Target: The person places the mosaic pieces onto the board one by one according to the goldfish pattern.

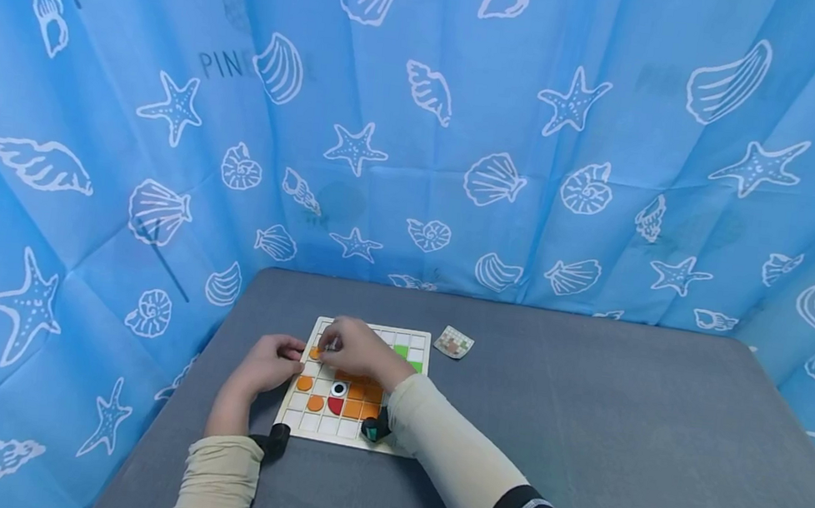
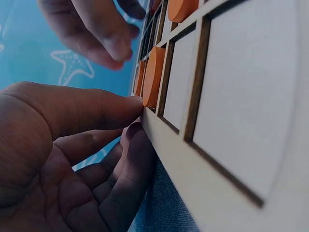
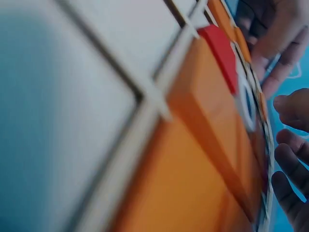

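A pale gridded board lies on the table. Its cells hold orange discs, orange tiles, a red quarter-round tile, a black-and-white eye piece and green tiles. At the board's left edge, my left hand grips the rim, thumb on top beside an orange disc, other fingers below. My right hand is over the upper left cells, close to another orange disc. Its fingers hang loosely apart in the right wrist view, with nothing visible between them.
A small printed card with a coloured grid lies just past the board's upper right corner. Grey cloth covers the table. A blue shell-patterned curtain hangs behind and at the left. Black camera mounts sit at both wrists.
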Available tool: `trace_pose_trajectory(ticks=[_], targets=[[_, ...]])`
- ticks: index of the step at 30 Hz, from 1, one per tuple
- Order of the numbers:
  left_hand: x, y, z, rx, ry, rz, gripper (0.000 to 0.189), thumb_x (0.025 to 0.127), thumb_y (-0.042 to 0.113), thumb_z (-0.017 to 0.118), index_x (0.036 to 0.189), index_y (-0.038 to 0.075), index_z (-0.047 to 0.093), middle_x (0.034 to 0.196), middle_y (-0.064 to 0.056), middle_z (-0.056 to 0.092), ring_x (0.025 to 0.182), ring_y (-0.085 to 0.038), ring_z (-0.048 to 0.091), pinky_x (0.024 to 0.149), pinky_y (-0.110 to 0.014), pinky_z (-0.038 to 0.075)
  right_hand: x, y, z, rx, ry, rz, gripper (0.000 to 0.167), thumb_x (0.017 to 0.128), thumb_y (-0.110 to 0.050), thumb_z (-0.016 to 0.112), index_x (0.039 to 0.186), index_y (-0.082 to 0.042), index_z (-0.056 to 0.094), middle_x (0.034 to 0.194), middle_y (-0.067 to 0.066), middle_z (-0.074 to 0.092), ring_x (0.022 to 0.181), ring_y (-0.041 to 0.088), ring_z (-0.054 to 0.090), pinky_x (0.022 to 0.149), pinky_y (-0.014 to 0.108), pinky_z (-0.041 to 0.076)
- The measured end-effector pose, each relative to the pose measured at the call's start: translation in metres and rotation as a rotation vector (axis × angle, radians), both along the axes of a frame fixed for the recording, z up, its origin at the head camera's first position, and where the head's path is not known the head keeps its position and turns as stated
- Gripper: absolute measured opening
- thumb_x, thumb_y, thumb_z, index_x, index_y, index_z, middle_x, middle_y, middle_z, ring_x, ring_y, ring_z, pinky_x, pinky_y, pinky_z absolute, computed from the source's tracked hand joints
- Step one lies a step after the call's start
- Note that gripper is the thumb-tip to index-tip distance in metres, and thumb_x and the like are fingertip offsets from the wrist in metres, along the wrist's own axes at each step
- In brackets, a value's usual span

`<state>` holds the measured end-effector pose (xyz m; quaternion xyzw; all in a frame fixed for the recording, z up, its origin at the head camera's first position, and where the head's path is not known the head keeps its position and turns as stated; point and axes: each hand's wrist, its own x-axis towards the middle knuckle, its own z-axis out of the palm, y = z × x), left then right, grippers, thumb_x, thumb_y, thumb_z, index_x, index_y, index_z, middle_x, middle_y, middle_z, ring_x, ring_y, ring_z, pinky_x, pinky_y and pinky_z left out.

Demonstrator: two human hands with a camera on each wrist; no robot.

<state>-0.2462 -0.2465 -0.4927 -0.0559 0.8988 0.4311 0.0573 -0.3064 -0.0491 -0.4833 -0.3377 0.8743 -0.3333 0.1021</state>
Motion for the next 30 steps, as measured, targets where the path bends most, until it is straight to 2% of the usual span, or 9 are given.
trace_pose_trajectory(ticks=[4,7,12,16,20,23,26,30], targets=[[-0.002,0.002,-0.002,0.013,-0.007,0.007,0.037,0.094,0.002,0.070,0.130,-0.005,0.069,0.109,-0.017,0.068,0.095,-0.026,0.065,0.078,-0.035,0.058,0.000,0.024,0.009,-0.006,0.010,0.009,0.016,0.101,-0.022,0.072,0.111,-0.012,0.081,0.115,0.008,0.069,0.100,0.019,0.064,0.085,0.028,0.054],[-0.004,0.004,-0.004,0.012,-0.005,0.010,0.038,0.093,0.001,0.069,0.130,-0.005,0.069,0.108,-0.017,0.067,0.094,-0.026,0.065,0.078,-0.035,0.057,0.003,0.051,0.019,-0.026,0.001,0.029,0.020,0.102,-0.022,0.071,0.114,-0.009,0.080,0.117,0.010,0.069,0.108,0.027,0.065,0.090,0.035,0.055],[-0.009,0.005,-0.005,-0.009,-0.006,0.004,0.040,0.092,0.006,0.071,0.131,-0.004,0.068,0.108,-0.016,0.067,0.093,-0.026,0.063,0.077,-0.035,0.054,0.018,0.110,0.030,-0.044,-0.017,0.005,0.025,0.102,-0.022,0.070,0.120,-0.006,0.078,0.120,0.012,0.068,0.114,0.032,0.065,0.097,0.050,0.056],[-0.009,0.004,-0.003,-0.030,-0.020,-0.007,0.043,0.093,0.013,0.071,0.133,-0.004,0.067,0.109,-0.016,0.067,0.095,-0.026,0.061,0.078,-0.035,0.050,0.036,0.163,0.029,-0.027,0.013,-0.071,0.024,0.100,-0.022,0.073,0.119,-0.007,0.078,0.118,0.012,0.069,0.111,0.031,0.067,0.096,0.053,0.057],[-0.008,0.002,0.003,-0.025,-0.033,-0.015,0.045,0.095,0.017,0.069,0.135,-0.004,0.066,0.111,-0.016,0.066,0.096,-0.026,0.059,0.079,-0.035,0.049,0.053,0.215,0.028,-0.009,0.071,-0.150,0.023,0.099,-0.022,0.076,0.117,-0.009,0.079,0.112,0.005,0.069,0.105,0.024,0.067,0.088,0.047,0.057],[-0.009,0.000,0.009,-0.028,-0.036,-0.019,0.047,0.096,0.020,0.068,0.137,-0.003,0.064,0.113,-0.016,0.064,0.097,-0.027,0.059,0.080,-0.035,0.049,0.063,0.249,0.030,-0.015,0.119,-0.206,0.022,0.099,-0.021,0.076,0.116,-0.009,0.078,0.110,0.003,0.070,0.103,0.021,0.066,0.087,0.046,0.056],[-0.010,-0.002,0.014,-0.048,-0.016,-0.038,0.049,0.098,0.021,0.067,0.140,-0.004,0.062,0.117,-0.019,0.064,0.100,-0.029,0.059,0.082,-0.039,0.051,0.073,0.275,0.031,0.009,0.172,-0.281,0.022,0.098,-0.023,0.077,0.115,-0.010,0.079,0.109,0.002,0.071,0.104,0.023,0.066,0.088,0.049,0.056],[-0.009,0.001,0.019,-0.089,0.055,-0.065,0.049,0.099,0.019,0.066,0.142,-0.004,0.061,0.125,-0.023,0.063,0.110,-0.035,0.061,0.088,-0.048,0.054,0.087,0.295,0.034,0.105,0.229,-0.399,0.031,0.099,-0.038,0.075,0.116,-0.012,0.080,0.112,0.004,0.072,0.108,0.029,0.068,0.088,0.055,0.057]])
